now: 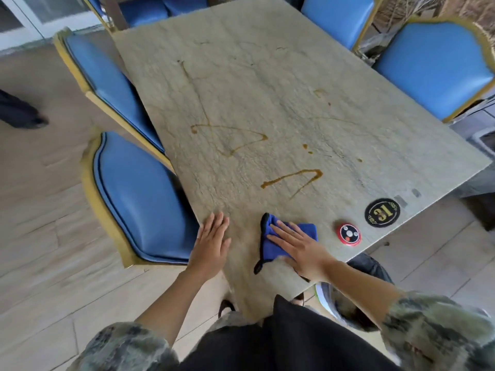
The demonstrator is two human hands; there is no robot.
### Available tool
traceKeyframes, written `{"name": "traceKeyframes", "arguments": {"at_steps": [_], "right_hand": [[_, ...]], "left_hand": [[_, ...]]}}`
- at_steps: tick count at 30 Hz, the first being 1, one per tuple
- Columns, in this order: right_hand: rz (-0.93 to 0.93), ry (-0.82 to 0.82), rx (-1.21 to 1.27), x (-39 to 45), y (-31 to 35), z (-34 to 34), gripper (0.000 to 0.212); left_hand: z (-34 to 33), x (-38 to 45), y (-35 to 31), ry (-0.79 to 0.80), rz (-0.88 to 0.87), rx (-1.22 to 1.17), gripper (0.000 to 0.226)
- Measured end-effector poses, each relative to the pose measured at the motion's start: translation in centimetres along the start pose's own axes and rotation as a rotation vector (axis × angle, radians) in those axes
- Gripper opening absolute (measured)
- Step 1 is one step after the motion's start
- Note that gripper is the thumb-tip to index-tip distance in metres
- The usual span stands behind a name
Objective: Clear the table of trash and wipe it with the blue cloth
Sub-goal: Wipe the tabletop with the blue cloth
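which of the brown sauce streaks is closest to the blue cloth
The angled streak just beyond the blue cloth, under the right hand. The other brown streaks lie farther up the table.

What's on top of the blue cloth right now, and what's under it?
The right hand presses flat on the blue cloth, fingers straight. Under it lies the table, near its front edge. Whether any brown spill sits beneath the cloth is hidden.

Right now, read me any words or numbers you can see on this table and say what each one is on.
"31": gold figures on the round black disc near the table's right front corner; from this side they appear turned around.
The red round call button beside it shows only small white and red dots, no readable text.
Two small grey stickers behind the disc: too blurred to read.
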State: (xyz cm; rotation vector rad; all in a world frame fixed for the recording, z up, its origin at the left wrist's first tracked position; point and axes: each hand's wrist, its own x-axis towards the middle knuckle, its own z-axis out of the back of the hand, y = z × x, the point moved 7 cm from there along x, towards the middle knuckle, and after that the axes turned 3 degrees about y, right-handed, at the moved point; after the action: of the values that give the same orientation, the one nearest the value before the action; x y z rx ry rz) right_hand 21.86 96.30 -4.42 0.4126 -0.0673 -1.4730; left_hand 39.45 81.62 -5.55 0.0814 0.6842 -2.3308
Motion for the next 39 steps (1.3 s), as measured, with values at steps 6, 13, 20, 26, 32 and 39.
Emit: {"name": "traceKeyframes", "arguments": {"at_steps": [6, 13, 20, 26, 32, 39], "right_hand": [[-0.328, -0.091, 0.022, 3.1, -6.0, 2.8, 0.064], [-0.125, -0.116, -0.067, 4.8, 0.1, 1.2, 0.056], [0.187, -0.073, -0.090, 2.6, -5.1, 2.2, 0.056], [-0.392, -0.258, 0.170, 7.4, -10.3, 5.9, 0.054], [-0.056, -0.141, 0.014, 12.6, -3.0, 5.0, 0.057], [0.175, -0.072, -0.110, 8.4, -5.2, 3.5, 0.052]], "left_hand": [[0.2, -0.5, -1.8, -0.131, 0.167, -0.084, 0.052], [-1.3, -1.3, -3.0, -0.354, 0.325, -0.163, 0.050], [-2.4, -3.2, -4.4, -0.495, 0.379, -0.172, 0.050], [-2.1, -3.6, -4.7, -0.521, 0.439, -0.186, 0.048], [-2.0, -3.7, -4.8, -0.553, 0.438, -0.198, 0.046], [-1.1, -3.0, -5.7, -0.675, 0.619, -0.107, 0.039]]}}
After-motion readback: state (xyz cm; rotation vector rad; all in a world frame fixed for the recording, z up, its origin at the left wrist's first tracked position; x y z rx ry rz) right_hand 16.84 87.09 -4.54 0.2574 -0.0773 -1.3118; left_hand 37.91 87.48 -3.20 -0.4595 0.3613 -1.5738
